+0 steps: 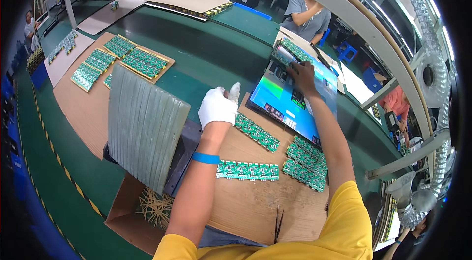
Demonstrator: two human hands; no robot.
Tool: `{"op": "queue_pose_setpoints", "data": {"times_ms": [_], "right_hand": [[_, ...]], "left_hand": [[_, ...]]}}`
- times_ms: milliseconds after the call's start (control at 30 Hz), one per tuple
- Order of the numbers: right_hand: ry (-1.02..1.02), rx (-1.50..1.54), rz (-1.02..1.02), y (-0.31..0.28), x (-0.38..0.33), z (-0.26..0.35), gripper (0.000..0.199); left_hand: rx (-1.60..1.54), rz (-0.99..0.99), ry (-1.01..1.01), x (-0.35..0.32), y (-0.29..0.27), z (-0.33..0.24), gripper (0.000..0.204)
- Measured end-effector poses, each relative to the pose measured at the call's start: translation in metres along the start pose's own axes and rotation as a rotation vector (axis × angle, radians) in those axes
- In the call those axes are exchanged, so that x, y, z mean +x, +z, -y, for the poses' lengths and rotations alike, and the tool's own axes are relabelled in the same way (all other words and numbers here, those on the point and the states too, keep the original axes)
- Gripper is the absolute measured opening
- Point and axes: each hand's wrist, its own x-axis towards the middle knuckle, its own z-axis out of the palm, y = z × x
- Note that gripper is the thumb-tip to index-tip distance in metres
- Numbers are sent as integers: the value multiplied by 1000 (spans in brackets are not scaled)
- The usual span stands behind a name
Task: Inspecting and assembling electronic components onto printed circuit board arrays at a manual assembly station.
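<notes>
My left hand [218,106], in a white glove with a bare fingertip showing, is raised above the bench with its thumb and fingers apart. I see nothing in it. A strip of green circuit boards [256,132] lies just past it; another circuit-board strip [248,170] lies nearer me. My bare right hand [302,75] reaches to the far end of a glossy blue printed panel [282,95]. Its fingers are bent down at a dark, shiny edge beside a green board strip [296,50]; what they grip is hidden. Several circuit-board strips [306,162] sit together below my right forearm.
Tweezers [279,224] lie on the brown cardboard sheet [246,206] close to me. A tall grey ribbed block [145,122] stands left of my forearm, above a box of thin wooden sticks [156,206]. More board panels [145,61] lie far left. Other people work across the bench.
</notes>
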Motion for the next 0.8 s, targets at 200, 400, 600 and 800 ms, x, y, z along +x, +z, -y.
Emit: {"op": "queue_pose_setpoints", "data": {"times_ms": [200,400,600,800], "right_hand": [[134,-178,-102,10,30,4,39],[-96,775,292,-59,-18,146,26],[-463,708,412,-120,-109,248,27],[-588,796,407,-116,-117,245,24]], "left_hand": [[-34,-96,76,-2,6,-1,60],[-535,-182,86,19,22,28,65],[-1372,222,-349,29,9,7,81],[-1590,255,-193,30,8,12,77]]}}
